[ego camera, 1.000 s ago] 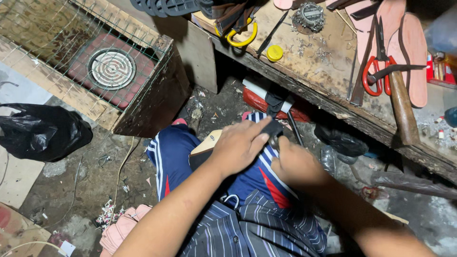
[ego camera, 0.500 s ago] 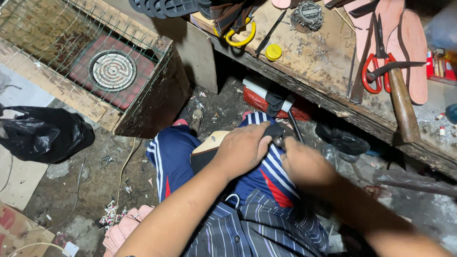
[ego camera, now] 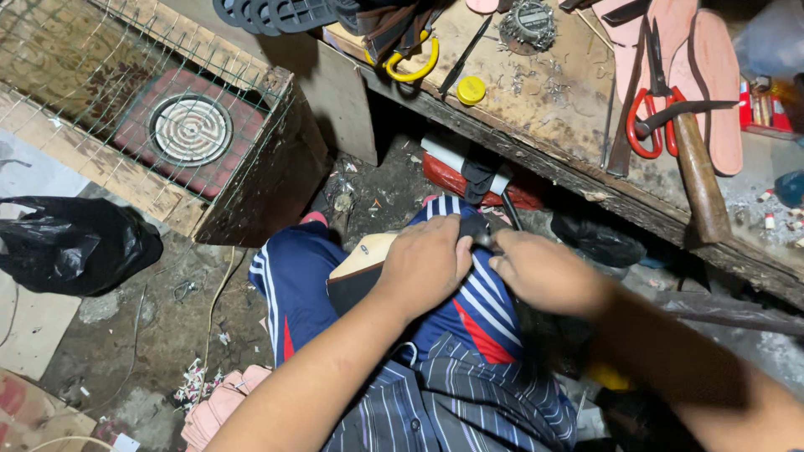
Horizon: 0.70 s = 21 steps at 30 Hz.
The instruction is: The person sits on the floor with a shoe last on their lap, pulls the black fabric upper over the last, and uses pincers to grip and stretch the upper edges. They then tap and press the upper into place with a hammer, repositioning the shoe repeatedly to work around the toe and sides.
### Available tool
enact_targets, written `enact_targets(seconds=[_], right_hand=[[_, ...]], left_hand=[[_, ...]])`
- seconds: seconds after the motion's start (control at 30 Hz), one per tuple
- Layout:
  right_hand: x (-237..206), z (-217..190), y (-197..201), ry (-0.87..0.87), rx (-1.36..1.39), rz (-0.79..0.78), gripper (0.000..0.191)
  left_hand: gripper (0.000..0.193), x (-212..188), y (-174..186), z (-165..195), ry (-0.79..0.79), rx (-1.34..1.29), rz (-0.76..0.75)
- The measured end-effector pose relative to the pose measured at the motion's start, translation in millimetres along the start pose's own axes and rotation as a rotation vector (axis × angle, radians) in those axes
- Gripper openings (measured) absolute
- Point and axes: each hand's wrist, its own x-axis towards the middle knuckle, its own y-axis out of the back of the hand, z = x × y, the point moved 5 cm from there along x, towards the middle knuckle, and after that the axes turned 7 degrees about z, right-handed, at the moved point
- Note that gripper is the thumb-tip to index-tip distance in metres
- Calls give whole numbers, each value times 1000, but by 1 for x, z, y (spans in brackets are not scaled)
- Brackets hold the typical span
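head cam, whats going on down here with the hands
A person sits low at a cluttered wooden workbench. Both hands work on their lap: the left hand presses a tan, sole-shaped piece against the knee, and the right hand meets it at a small dark item that is too hidden to name. Red-handled scissors and a hammer lie on the bench.

Cramped cobbler's workshop, probably: scarred wooden workbench at 1 o'clock bearing red-handled scissors, hammer, pink shoe soles; littered dirt floor at 8 o'clock.
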Motion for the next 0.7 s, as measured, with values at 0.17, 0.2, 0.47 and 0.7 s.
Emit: enact_targets(seconds=[0.17,0.2,0.47,0.7], right_hand=[[-5,-18,-38,13,-90,369,20],[-3,-20,-44,-5,-118,342,20],[7,-15,11,20,-39,-120,32],[-1,-19,-33,-39,-141,290,19]], left_hand=[[35,10,0,-16,38,-113,-34],[35,12,-1,-20,78,-113,-68],[32,5,-1,-6,82,24,-34],[33,7,2,-11,12,-173,32]])
